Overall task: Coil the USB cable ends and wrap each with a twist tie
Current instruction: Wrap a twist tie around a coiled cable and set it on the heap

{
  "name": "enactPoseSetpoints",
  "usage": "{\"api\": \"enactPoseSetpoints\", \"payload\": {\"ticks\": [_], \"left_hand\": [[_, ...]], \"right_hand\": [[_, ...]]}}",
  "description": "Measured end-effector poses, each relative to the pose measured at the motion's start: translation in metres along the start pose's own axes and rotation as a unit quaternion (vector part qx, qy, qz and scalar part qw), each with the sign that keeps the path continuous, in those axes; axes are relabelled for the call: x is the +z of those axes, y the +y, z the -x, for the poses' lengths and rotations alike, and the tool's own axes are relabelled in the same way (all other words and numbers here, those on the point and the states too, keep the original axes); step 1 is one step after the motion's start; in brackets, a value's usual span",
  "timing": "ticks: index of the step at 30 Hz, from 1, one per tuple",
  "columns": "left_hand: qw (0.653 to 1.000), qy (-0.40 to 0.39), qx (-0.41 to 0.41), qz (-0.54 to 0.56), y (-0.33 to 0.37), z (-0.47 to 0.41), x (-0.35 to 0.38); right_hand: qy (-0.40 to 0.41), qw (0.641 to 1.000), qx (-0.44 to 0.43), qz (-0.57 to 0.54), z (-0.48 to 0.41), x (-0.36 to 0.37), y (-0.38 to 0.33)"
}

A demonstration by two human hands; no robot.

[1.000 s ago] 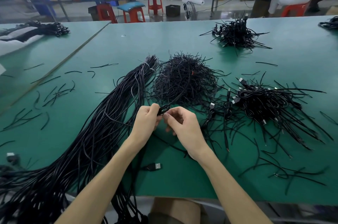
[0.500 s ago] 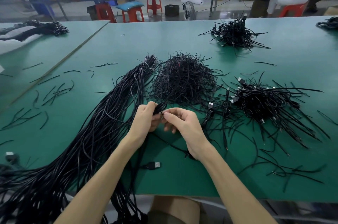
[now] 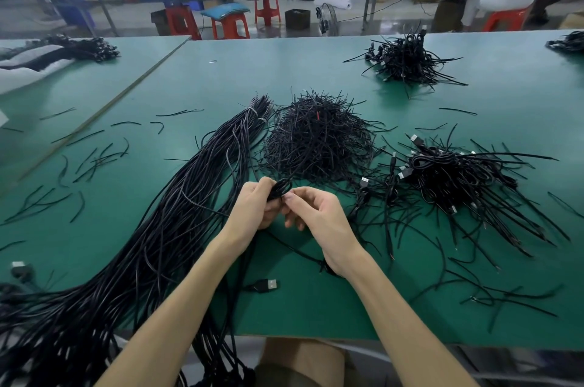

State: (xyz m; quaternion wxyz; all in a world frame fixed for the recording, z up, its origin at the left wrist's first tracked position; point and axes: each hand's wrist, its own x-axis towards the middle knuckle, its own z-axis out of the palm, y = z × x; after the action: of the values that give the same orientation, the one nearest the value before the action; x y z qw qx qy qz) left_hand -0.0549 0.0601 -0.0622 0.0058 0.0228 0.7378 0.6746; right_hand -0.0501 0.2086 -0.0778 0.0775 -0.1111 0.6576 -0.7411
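Observation:
My left hand (image 3: 256, 206) grips a small coil of black USB cable (image 3: 279, 189) just above the green table. My right hand (image 3: 319, 219) pinches something thin and black at the coil, likely a twist tie; it is too small to tell for sure. The cable's loose part trails under my right wrist across the table (image 3: 303, 254). A USB plug (image 3: 267, 285) lies on the table between my forearms. A heap of black twist ties (image 3: 316, 140) sits right behind my hands.
A long bundle of black cables (image 3: 151, 244) runs along the left and off the near edge. A pile of tied cables (image 3: 458, 178) lies to the right, another pile (image 3: 407, 61) farther back. Loose ties are scattered on the left (image 3: 91, 162). Stools and a seated person are beyond.
Both hands shifted slightly up and away together. The coil between them now sticks up a little more above my left thumb; my right fingers keep working at it.

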Motion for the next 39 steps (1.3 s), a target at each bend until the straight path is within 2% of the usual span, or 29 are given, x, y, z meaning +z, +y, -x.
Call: {"api": "enactPoseSetpoints", "payload": {"ticks": [15, 33, 39], "left_hand": [[1.000, 0.016, -0.001, -0.011, -0.0002, 0.0005, 0.0026], [0.991, 0.057, 0.083, -0.089, -0.0052, 0.0010, 0.0052], [0.982, 0.086, 0.119, -0.118, -0.0010, 0.0007, 0.0066]], "right_hand": [[0.026, 0.999, -0.032, 0.015, -0.0002, 0.0002, 0.0037], [0.045, 0.998, -0.021, -0.042, -0.0002, -0.0014, 0.0018], [0.023, 0.998, -0.015, -0.053, 0.0012, -0.0028, 0.0009]]}}
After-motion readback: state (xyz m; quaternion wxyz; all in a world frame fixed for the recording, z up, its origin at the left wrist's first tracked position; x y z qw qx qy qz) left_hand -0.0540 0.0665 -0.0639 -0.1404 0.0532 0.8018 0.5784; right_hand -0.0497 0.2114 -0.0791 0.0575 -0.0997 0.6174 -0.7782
